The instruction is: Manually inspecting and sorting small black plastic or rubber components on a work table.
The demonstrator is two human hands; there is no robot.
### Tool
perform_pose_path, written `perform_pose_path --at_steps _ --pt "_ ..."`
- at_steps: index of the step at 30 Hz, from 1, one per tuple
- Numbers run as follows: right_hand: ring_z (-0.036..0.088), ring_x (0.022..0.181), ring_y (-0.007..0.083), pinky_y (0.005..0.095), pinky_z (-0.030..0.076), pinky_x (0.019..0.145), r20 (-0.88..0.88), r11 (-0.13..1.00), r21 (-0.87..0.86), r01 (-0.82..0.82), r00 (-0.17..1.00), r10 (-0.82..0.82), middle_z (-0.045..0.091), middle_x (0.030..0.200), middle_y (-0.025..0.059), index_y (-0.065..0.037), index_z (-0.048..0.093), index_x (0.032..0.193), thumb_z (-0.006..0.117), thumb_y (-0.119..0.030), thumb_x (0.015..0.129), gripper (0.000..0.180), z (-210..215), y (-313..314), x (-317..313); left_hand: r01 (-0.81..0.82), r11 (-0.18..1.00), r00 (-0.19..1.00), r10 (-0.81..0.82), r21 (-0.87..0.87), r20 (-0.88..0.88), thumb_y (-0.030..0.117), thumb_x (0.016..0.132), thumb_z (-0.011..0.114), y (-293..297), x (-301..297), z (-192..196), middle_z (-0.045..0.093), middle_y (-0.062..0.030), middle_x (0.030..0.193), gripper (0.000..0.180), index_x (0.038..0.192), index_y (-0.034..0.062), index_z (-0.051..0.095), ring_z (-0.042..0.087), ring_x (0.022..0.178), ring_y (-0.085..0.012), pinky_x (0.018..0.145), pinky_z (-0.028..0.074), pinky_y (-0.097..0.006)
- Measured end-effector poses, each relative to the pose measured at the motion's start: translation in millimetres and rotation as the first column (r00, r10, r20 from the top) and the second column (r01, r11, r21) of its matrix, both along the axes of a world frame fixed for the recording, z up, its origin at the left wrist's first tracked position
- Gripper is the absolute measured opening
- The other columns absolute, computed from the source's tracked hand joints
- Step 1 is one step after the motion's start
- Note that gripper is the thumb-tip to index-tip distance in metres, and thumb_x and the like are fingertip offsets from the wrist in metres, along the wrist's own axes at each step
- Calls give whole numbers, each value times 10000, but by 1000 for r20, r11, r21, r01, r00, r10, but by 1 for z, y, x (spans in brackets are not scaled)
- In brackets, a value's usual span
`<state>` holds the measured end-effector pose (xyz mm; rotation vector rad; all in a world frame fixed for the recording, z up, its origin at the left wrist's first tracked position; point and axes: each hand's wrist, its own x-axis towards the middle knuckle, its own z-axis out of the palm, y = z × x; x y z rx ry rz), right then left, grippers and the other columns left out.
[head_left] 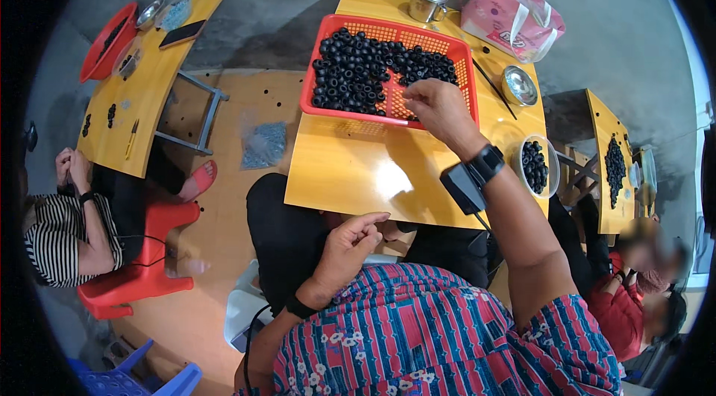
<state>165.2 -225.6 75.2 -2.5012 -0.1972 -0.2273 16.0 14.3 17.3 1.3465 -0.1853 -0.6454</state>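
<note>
Arm outstretched: right hand [438, 107] pinching black rings [358, 71] in red basket [462, 68] (left hand [347, 247] loosely curled, empty).

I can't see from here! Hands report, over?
Right hand reaching into red basket, at the black rings. Left hand empty, near lap. Nothing in the way.

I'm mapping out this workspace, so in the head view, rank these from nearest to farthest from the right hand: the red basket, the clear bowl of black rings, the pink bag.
From the right hand:
1. Red basket, right under the hand, at its front edge.
2. Clear bowl of black rings, to the right, near the table edge.
3. Pink bag, at the far right corner of the table.
</note>
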Motion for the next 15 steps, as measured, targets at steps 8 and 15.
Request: perform_pose_path --at_steps 8,15 --pt "640 766 334 404 503 704 -270 988 -142 -69 962 28 656 781 195 -28 701 779 734 -184 693 182 -12 19 43 27 1000 999 -27 -6 -18 -9 884 520 3 3 7 499 39 812 354 1237 8 544 449 716 -30 668 400 -169" --pt "634 756 344 412 507 702 -264 966 -244 -82 964 15 649 754 188 -35 692 757 746 -225 677 213 -20 23 52 50 999 998 -51 -15 -31 -12 881 522 4 4 9 492 39 808 361 1241 14 539 444 706 -29 653 397 -169"
